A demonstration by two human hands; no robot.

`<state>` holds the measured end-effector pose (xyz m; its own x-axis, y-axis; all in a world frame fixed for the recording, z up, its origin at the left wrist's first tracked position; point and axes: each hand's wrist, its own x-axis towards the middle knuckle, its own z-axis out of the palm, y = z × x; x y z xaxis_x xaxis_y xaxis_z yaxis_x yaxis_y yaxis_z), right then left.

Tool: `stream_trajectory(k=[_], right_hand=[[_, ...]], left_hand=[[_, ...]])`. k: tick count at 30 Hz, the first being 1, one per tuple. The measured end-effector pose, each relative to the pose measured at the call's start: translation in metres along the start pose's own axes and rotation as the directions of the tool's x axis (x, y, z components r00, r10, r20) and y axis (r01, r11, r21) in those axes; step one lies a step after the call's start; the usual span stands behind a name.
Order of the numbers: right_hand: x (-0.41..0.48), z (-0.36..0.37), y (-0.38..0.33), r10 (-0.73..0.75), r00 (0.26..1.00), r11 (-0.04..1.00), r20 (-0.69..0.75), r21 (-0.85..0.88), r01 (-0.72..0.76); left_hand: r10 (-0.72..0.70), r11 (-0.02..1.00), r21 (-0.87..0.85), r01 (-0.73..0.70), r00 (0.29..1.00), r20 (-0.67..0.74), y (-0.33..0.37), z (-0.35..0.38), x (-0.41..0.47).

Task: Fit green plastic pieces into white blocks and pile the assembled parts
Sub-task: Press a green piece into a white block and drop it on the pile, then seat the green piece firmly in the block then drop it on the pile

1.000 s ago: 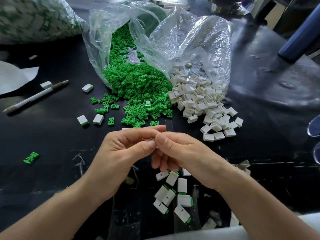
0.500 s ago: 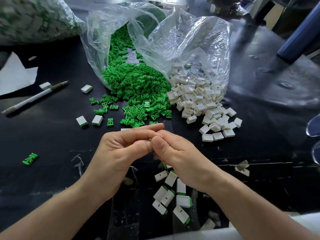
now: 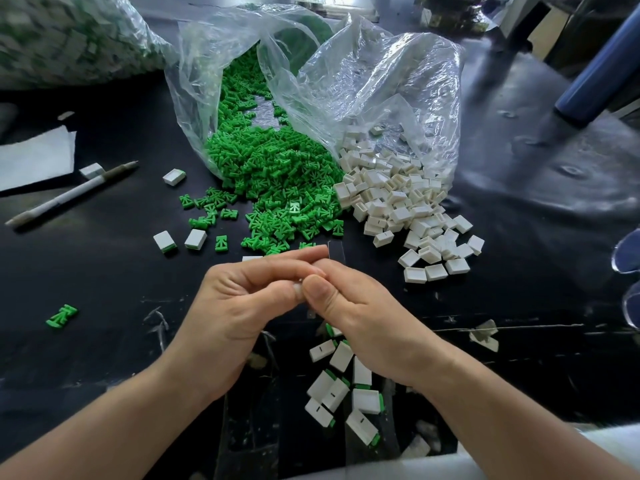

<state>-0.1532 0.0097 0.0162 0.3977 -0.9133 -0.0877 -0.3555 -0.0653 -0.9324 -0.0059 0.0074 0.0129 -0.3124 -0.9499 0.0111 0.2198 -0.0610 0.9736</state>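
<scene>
Slippage is the risk: a white block point(image 3: 298, 284) is pinched above the worktop point(image 3: 104, 271) between left hand point(image 3: 239, 306) and right hand point(image 3: 360, 317), both grips closed on it, any green piece hidden. If force is applied crooked, the part could be jammed or flicked away.
</scene>
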Motion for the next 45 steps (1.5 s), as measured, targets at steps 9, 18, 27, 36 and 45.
stream_trajectory(k=[9, 18, 27, 36, 45], right_hand=[[0.001, 0.000, 0.004, -0.004, 1.000, 1.000, -0.025, -0.016, 0.004], [0.004, -0.006, 0.003, -0.032, 0.997, 0.997, -0.068, -0.078, 0.027], [0.014, -0.062, 0.031, -0.160, 0.801, 0.824, -0.576, -0.525, -0.213], [0.020, -0.065, 0.042, -0.105, 0.835, 0.673, -0.541, -0.657, -0.341], [0.018, -0.055, 0.032, -0.215, 0.832, 0.733, -0.511, -0.647, -0.208]], left_hand=[[-0.037, 0.998, -0.051, 0.036, 0.999, -0.026, 0.001, 0.002, 0.000], [-0.060, 0.995, -0.085, 0.055, 0.997, -0.050, 0.003, -0.002, 0.002], [-0.123, 0.980, 0.153, 0.126, 0.992, -0.032, 0.007, 0.003, -0.003], [-0.239, 0.958, 0.206, 0.201, 0.955, 0.175, 0.010, 0.008, -0.007], [-0.157, 0.941, 0.291, 0.172, 0.985, -0.074, 0.005, 0.002, -0.002]])
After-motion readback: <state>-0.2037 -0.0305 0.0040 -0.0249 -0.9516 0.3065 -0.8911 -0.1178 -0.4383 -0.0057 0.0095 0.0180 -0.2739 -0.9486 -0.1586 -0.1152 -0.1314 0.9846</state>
